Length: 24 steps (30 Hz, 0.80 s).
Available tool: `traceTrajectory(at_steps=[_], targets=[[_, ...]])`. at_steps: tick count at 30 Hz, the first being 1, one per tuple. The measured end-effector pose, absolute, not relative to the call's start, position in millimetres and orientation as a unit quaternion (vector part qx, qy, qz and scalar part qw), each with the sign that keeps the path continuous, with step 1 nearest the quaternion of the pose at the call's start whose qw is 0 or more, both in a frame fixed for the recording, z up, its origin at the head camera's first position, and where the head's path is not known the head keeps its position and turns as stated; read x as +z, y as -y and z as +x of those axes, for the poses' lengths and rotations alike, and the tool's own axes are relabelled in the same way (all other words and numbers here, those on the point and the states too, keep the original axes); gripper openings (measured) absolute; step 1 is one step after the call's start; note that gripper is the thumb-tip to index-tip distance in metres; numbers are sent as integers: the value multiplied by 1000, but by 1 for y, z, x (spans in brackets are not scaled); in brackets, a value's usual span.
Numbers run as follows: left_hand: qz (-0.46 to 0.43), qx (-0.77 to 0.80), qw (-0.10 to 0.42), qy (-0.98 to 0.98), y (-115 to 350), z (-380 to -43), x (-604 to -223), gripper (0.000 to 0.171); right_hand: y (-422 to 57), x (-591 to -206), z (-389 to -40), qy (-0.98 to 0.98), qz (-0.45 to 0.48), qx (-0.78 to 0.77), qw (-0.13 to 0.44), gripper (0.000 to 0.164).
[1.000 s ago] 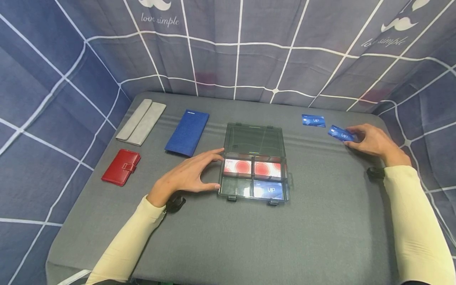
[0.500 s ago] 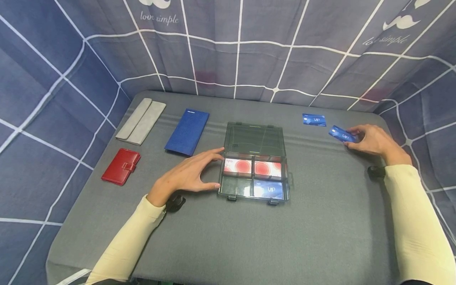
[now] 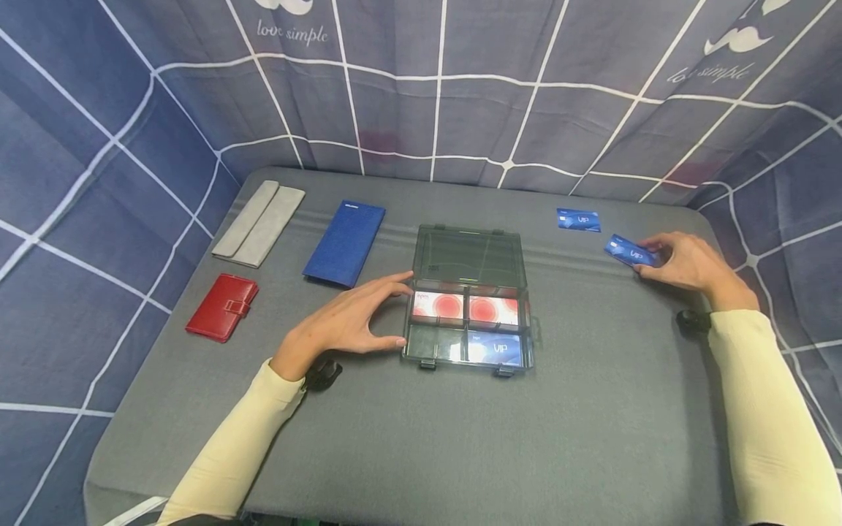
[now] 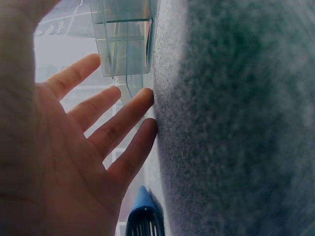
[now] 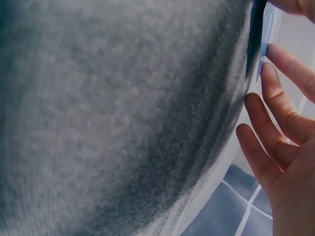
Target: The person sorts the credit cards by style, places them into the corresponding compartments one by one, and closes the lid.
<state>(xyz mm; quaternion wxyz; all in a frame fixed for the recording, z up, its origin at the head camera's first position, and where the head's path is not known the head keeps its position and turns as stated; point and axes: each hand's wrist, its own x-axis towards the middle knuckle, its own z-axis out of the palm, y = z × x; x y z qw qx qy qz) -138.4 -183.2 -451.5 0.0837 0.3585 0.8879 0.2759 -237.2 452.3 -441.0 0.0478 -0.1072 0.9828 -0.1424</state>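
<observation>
In the head view my right hand (image 3: 687, 263) pinches a blue VIP card (image 3: 629, 250) by its right end, thumb at the near edge and fingers at the far edge. The right wrist view shows this card (image 5: 267, 34) edge-on between thumb and fingertips, close over the table. My left hand (image 3: 345, 321) is spread beside a clear dark plastic box (image 3: 470, 259), thumb tip and fingertips right at its left side. The box lies with its lid folded back. Two red-and-white cards (image 3: 438, 305) fill its rear compartments, and another blue VIP card (image 3: 496, 349) lies in the front right one.
A second loose VIP card (image 3: 579, 220) lies behind the held one. On the left are a grey wallet (image 3: 259, 224), a blue folder (image 3: 345, 245) and a red strapped wallet (image 3: 222, 307). Checked cloth (image 3: 408, 95) surrounds the grey table (image 3: 559, 453) at back and sides.
</observation>
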Motion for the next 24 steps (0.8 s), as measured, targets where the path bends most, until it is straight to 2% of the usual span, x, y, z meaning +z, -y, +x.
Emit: traceTrajectory(at_steps=[14,24], targets=[[359,277,83,-887,182,-138,-450,83,-422,-425,-222,-973,-156,-169,-5,59],[364,279,83,-885,182,-138,-450,84,-380,-410,-208,-970,-180,-160,-23,58]])
